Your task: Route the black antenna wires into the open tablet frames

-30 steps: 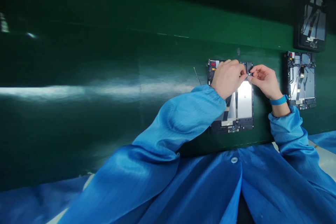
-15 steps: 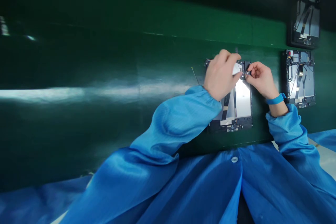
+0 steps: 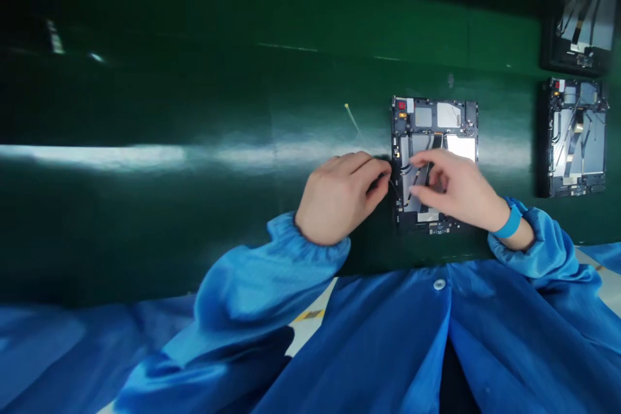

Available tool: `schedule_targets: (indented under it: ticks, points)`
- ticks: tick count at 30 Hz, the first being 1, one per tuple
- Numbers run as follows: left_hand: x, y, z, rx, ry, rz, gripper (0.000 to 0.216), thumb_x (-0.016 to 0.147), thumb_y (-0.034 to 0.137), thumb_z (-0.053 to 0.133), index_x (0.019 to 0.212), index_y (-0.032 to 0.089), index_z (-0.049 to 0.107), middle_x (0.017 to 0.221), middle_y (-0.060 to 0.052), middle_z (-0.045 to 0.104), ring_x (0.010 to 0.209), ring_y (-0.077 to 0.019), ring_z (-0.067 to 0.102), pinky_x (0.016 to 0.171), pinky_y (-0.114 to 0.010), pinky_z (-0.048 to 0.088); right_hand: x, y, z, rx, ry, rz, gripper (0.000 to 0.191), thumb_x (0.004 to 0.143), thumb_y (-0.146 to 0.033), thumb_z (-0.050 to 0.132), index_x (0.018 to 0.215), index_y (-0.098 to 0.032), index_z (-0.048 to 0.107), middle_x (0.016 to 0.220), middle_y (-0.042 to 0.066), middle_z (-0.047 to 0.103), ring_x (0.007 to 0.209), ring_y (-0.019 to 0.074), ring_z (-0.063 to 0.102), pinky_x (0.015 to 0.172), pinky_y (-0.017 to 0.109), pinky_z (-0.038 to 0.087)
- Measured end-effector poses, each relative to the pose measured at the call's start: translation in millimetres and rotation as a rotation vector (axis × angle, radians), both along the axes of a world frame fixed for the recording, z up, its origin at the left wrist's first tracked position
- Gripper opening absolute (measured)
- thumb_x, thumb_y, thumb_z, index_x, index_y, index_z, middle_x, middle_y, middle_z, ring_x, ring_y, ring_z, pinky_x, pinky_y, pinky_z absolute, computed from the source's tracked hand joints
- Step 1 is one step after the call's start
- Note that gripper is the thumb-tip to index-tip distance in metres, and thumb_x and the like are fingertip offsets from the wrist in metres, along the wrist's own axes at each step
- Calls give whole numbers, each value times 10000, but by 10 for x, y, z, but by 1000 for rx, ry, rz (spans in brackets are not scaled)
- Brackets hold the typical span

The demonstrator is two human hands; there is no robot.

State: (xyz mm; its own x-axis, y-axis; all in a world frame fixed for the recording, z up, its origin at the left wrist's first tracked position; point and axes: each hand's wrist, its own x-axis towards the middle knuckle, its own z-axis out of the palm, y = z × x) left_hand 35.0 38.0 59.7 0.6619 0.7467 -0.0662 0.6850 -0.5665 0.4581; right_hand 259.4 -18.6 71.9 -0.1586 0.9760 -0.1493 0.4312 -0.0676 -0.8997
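Note:
An opened tablet-like device [image 3: 424,118], its inner boards, ribbon cables and grey panels showing, lies in front of me. At its left edge, the thumb and forefinger of my left hand [image 3: 342,194] are pinched together on a thin dark cable [image 3: 394,190] that runs onto the device. Much of that cable is hidden by my fingers. My right hand [image 3: 458,191] hovers over the middle of the device with thumb and forefinger apart, holding nothing. It covers part of the panels and ribbon cables.
Two similar opened devices lie to the right, a nearer one [image 3: 592,142] and a farther one [image 3: 589,13] in shadow. A thin yellow-tipped strand [image 3: 352,118] lies on the green table [image 3: 194,220] left of my device. A blue strap [image 3: 508,222] circles my right wrist.
My left hand has moved from the device's top down to its left edge and now pinches a thin cable. My right hand has left the top right corner for the middle and opened.

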Motion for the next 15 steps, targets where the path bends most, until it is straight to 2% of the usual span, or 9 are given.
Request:
schedule_targets:
  ticks: [3, 5, 6, 8, 10, 11, 13, 15]
  points:
    - [5, -118, 116, 70, -190, -9, 215, 1047, 264, 531, 1043, 297, 743, 1032, -59, 788, 952, -259, 743, 853, -429, 583, -215, 26, -68, 3, -87, 174, 114, 875, -145, 738, 925, -221, 670, 845, -11, 672, 717, 145, 589, 738, 298, 493]
    - [1, -169, 88, 107, -340, 14, 201, 1021, 247, 594, 1160, 312, 726, 1062, -47, 778, 919, -235, 738, 841, -407, 603, -217, 47, -114, 31, -138, 224, 111, 909, -111, 654, 862, -211, 644, 795, -11, 641, 728, 150, 578, 731, 286, 458]
    - [-2, -191, 39, 125, -409, 65, 285, 1001, 240, 628, 1269, 315, 690, 1087, -46, 765, 863, -214, 720, 810, -388, 611, -179, 55, -121, 51, -158, 245, 131, 916, -91, 619, 853, -205, 637, 787, -11, 631, 727, 147, 569, 729, 281, 443]
    - [-5, -238, -103, 102, -514, 218, 584, 948, 225, 692, 1503, 309, 532, 1134, -53, 718, 721, -149, 641, 705, -328, 601, -54, 68, -106, 95, -184, 304, 159, 912, -63, 583, 843, -199, 629, 776, -15, 614, 712, 138, 543, 721, 275, 421]
    - [2, -289, -258, -87, -590, 316, 786, 897, 209, 732, 1601, 300, 394, 1131, -44, 657, 614, -85, 563, 578, -249, 539, 79, 85, -80, 148, -206, 375, 175, 920, -60, 567, 829, -199, 622, 776, -11, 610, 712, 139, 531, 711, 277, 411]
    - [10, -315, -323, -236, -620, 330, 805, 877, 202, 740, 1595, 297, 387, 1116, -34, 628, 586, -64, 550, 536, -222, 505, 129, 98, -75, 183, -220, 400, 182, 939, -69, 556, 830, -198, 623, 781, -3, 615, 725, 147, 533, 711, 282, 412]
    - [33, -362, -414, -537, -664, 333, 736, 855, 198, 739, 1525, 284, 446, 1081, -13, 581, 568, -47, 564, 511, -202, 480, 177, 135, -94, 268, -247, 426, 200, 992, -101, 524, 858, -196, 638, 808, 21, 640, 771, 170, 544, 735, 300, 426]
    - [62, -392, -449, -733, -698, 369, 671, 831, 198, 748, 1447, 272, 492, 1060, 0, 555, 576, -46, 577, 532, -207, 494, 162, 188, -152, 355, -272, 432, 230, 1043, -139, 487, 900, -195, 659, 848, 44, 670, 820, 193, 551, 774, 322, 440]
